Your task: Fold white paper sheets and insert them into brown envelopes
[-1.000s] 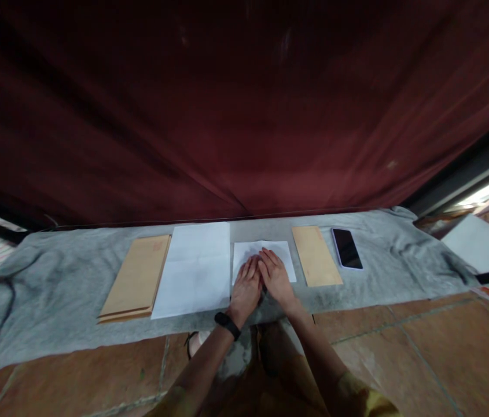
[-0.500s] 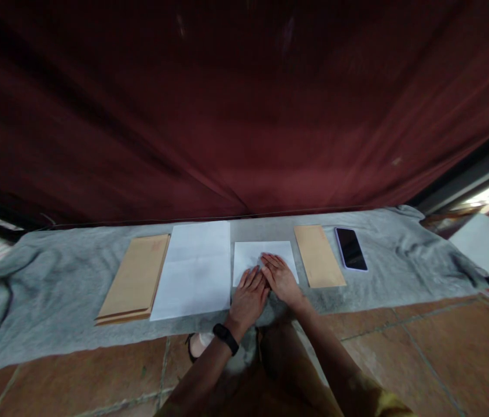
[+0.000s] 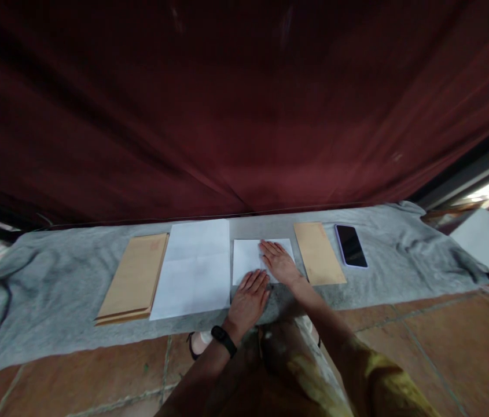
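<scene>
Both hands (image 3: 247,300) flat, fingers straight, smaller white sheet (image 3: 245,255) directly under their fingertips.

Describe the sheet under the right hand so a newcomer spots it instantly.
On the grey cloth, look between the large white paper and the single brown envelope. There lies the small white sheet, right hand on it, left hand at its near edge. Of the three, only it is both white and small.
</scene>
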Available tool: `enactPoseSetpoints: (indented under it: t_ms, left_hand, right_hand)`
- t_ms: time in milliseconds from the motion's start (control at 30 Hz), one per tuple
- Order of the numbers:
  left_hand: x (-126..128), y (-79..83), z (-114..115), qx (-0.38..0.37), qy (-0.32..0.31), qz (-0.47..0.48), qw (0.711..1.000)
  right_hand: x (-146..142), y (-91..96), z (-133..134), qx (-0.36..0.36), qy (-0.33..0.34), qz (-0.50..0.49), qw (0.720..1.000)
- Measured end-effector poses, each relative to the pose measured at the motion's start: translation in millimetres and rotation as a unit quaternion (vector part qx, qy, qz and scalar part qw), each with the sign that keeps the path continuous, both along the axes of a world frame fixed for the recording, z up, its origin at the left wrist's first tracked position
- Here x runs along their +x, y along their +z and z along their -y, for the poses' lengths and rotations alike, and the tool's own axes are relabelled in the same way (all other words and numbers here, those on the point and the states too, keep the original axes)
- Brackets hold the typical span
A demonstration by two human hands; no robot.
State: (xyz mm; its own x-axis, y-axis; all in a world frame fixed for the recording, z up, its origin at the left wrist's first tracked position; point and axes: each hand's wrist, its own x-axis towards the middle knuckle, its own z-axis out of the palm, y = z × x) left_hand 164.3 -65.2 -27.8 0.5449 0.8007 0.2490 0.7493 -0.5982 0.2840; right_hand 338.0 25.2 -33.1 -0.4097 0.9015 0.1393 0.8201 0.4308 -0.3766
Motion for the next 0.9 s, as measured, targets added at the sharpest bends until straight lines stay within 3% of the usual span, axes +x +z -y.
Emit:
enactPoseSetpoints:
  t_ms: [200, 333, 533, 733, 900]
  left_hand:
    - [-3, -1.1, 8, 0.004, -0.014, 0.002, 1.0]
    - [-6, -0.7, 12, 0.009, -0.018, -0.002, 1.0]
    - [-5, -0.2, 12, 0.004, -0.015, -0.003, 1.0]
    - [-5, -5.6, 11, 0.002, -0.013, 0.01, 1.0]
    - [-9, -7.3, 14, 0.0, -0.004, 0.035, 0.999]
  right_hand:
    - [-2, -1.1, -24, 0.014, -0.018, 0.023, 0.999]
    - [-5, -2.2, -22, 0.04, -0.035, 0.027, 0.998]
    - [-4, -6.6, 23, 0.056, 0.025, -0.009, 0.998]
    - [10, -6.9, 69, 0.037, 0.038, -0.043, 0.998]
    - [15, -3.3, 91, 0.044, 0.037, -0.044, 0.997]
